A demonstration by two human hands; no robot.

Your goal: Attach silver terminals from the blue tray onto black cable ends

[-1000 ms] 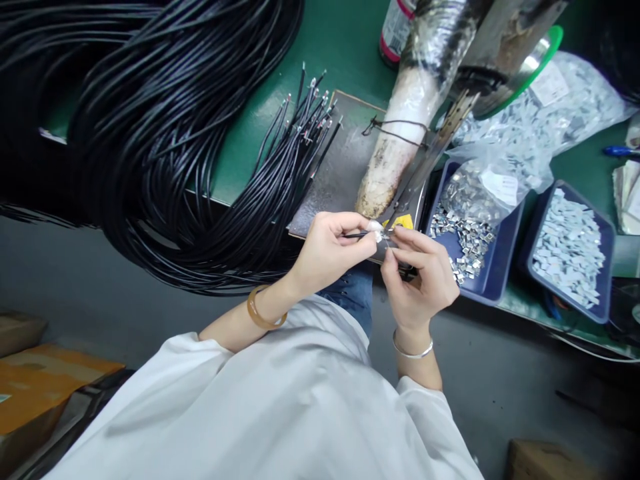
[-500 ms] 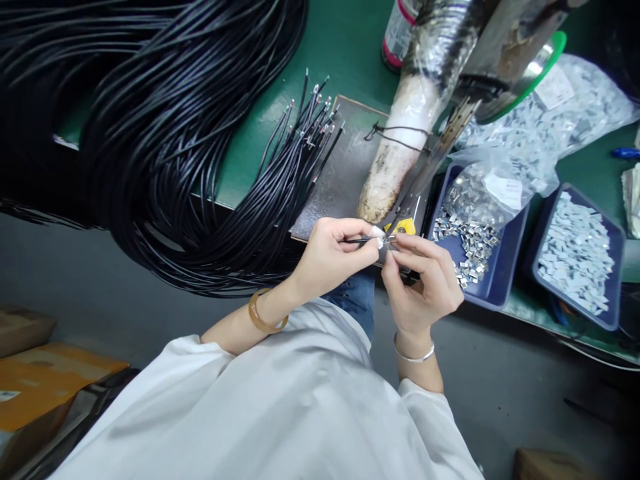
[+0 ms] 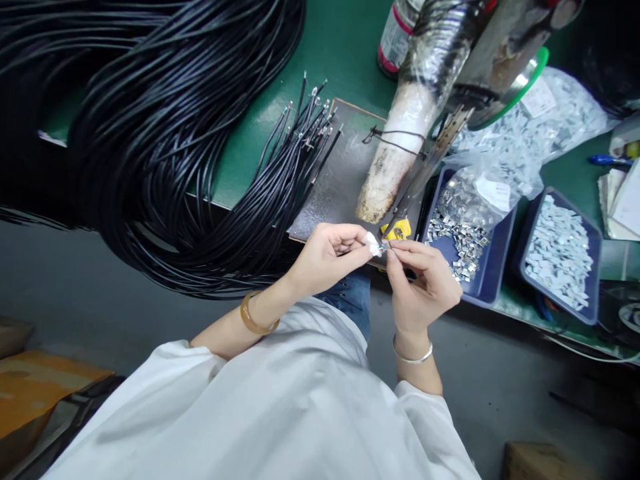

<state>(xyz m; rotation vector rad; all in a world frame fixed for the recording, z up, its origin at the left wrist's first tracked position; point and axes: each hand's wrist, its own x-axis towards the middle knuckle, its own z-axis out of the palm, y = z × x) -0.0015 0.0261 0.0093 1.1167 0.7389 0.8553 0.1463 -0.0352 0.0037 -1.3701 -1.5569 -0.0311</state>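
Cable end: the tiny bit [image 3: 383,247] sits right between both sets of fingertips, over the near edge of the metal plate [image 3: 345,167]; too small to make out details
Pointing: tip faces the right hand, long axis running pretty much side to side
Left hand: [image 3: 330,259] thumb and finger pinched on it, white stuff at the tips
Right hand: [image 3: 423,283] thumb and index nipping its tip
Yellow piece: one [image 3: 397,230], just past the right fingertips
Trays: two blue ones, the metal-clip tray [image 3: 493,273] and the pale-piece tray [image 3: 595,267]
Bangles: two, tan [image 3: 249,316] and silver [image 3: 413,360], one per wrist
Jar: one [image 3: 395,43]
Black cables: [image 3: 280,180] a big bundle, way too many to count, sorry
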